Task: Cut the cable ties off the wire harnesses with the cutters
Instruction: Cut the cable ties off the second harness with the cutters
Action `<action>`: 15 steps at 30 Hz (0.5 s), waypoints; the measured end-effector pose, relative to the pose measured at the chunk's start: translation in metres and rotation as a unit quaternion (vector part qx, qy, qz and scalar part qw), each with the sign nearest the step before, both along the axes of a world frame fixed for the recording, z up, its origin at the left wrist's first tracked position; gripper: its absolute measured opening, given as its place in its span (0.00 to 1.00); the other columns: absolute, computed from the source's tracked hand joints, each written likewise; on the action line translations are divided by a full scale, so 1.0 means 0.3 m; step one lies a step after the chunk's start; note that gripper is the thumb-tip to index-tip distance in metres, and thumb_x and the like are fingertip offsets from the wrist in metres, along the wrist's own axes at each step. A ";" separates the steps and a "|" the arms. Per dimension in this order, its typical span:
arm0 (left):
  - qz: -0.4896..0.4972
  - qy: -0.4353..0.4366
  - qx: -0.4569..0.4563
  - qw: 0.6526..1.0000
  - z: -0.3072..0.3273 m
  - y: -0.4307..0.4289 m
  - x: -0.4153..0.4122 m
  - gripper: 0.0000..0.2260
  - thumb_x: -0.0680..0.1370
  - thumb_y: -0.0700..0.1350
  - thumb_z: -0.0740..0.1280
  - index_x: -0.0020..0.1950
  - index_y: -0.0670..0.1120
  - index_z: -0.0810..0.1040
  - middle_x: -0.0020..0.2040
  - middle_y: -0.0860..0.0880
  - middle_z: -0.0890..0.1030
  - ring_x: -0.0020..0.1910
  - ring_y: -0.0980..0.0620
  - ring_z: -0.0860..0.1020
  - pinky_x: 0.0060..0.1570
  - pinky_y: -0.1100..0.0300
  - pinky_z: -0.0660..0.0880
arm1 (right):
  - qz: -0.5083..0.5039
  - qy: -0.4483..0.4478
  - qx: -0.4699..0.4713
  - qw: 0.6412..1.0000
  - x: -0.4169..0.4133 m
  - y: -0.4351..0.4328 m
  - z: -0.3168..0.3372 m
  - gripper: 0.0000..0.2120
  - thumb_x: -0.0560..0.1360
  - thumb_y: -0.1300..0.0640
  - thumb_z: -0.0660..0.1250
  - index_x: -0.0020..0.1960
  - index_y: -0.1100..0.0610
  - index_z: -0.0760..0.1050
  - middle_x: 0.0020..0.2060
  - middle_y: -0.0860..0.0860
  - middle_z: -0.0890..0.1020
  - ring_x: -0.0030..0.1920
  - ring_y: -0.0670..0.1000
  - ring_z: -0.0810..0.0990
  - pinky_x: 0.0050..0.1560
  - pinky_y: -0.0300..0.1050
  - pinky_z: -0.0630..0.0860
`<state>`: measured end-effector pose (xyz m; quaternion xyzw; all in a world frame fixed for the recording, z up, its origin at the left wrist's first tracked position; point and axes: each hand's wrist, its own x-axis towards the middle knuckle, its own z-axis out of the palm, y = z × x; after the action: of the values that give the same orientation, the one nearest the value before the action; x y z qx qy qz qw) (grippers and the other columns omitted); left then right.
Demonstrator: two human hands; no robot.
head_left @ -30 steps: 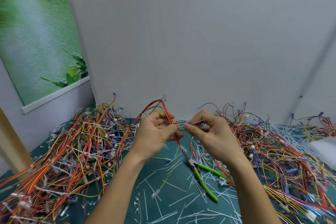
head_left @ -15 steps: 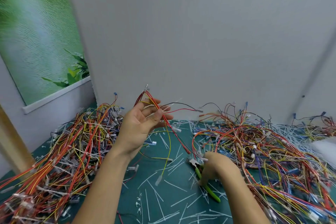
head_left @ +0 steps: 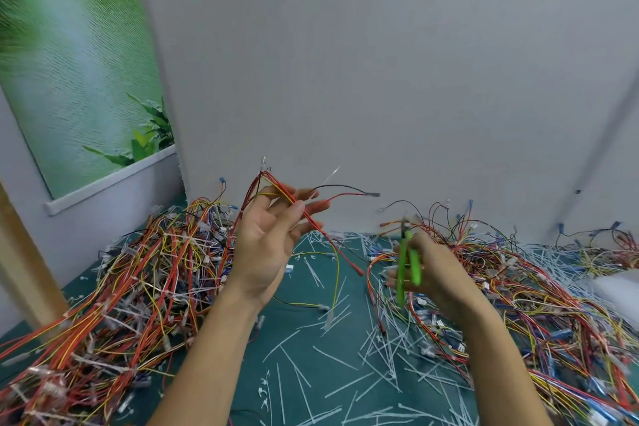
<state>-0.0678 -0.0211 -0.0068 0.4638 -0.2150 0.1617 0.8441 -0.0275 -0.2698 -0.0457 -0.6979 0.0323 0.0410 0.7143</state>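
Two hands are raised above the green mat (head_left: 304, 339). The left hand (head_left: 266, 245), over the middle of the mat, pinches a thin wire harness (head_left: 313, 223) of red, yellow and black wires between thumb and fingers, with the other fingers loosely spread. The wire ends hang down to the mat. The right hand (head_left: 441, 275), over the right part of the mat, is blurred, but its fingers seem curled around the green handles of the cutters (head_left: 408, 263), whose tip points up. One big left pile (head_left: 138, 287) of harnesses covers the mat's left side and a right pile (head_left: 525, 290) covers its right side. Many cut white cable ties (head_left: 345, 353) lie scattered on the mat between them.
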 end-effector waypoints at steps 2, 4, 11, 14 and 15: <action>0.000 -0.005 0.017 1.000 -0.005 -0.004 0.001 0.07 0.78 0.39 0.67 0.56 0.44 0.75 0.60 0.39 0.82 0.54 0.36 0.83 0.46 0.54 0.81 | 0.010 0.015 0.175 0.984 -0.012 -0.003 0.039 0.24 0.82 0.50 0.55 0.61 0.71 0.75 0.45 0.61 0.78 0.44 0.59 0.82 0.46 0.57 0.85; 0.010 -0.013 0.043 0.999 -0.011 -0.005 0.003 0.07 0.80 0.39 0.66 0.57 0.44 0.73 0.60 0.37 0.82 0.52 0.38 0.84 0.48 0.54 0.81 | 0.083 -0.001 0.315 0.945 -0.044 -0.008 0.084 0.27 0.78 0.47 0.59 0.64 0.69 0.75 0.47 0.59 0.78 0.43 0.56 0.80 0.44 0.50 0.83; 0.042 -0.014 0.074 0.996 -0.028 -0.027 0.011 0.09 0.79 0.39 0.67 0.58 0.44 0.73 0.54 0.37 0.85 0.44 0.43 0.85 0.47 0.55 0.81 | 0.301 -0.106 0.321 0.892 -0.176 0.085 0.196 0.31 0.68 0.45 0.75 0.63 0.64 0.80 0.70 0.66 0.76 0.44 0.55 0.80 0.48 0.51 0.82; 0.035 -0.007 0.088 0.995 -0.036 -0.030 0.010 0.10 0.79 0.39 0.67 0.59 0.43 0.73 0.53 0.37 0.85 0.42 0.44 0.84 0.46 0.54 0.81 | 0.281 -0.130 0.284 0.907 -0.204 0.138 0.212 0.23 0.69 0.46 0.76 0.57 0.61 0.84 0.70 0.64 0.76 0.43 0.56 0.80 0.47 0.52 0.82; 0.031 -0.007 0.098 0.995 -0.038 -0.030 0.008 0.10 0.79 0.39 0.67 0.60 0.43 0.74 0.53 0.37 0.85 0.42 0.44 0.84 0.46 0.53 0.81 | 0.263 -0.136 0.274 0.915 -0.209 0.151 0.215 0.17 0.71 0.48 0.74 0.53 0.59 0.86 0.69 0.64 0.77 0.42 0.56 0.80 0.46 0.52 0.82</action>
<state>-0.0654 -0.0301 -0.0183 0.5498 -0.2211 0.1692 0.7875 -0.0902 -0.2245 0.0187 -0.4566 -0.2624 0.1390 0.8387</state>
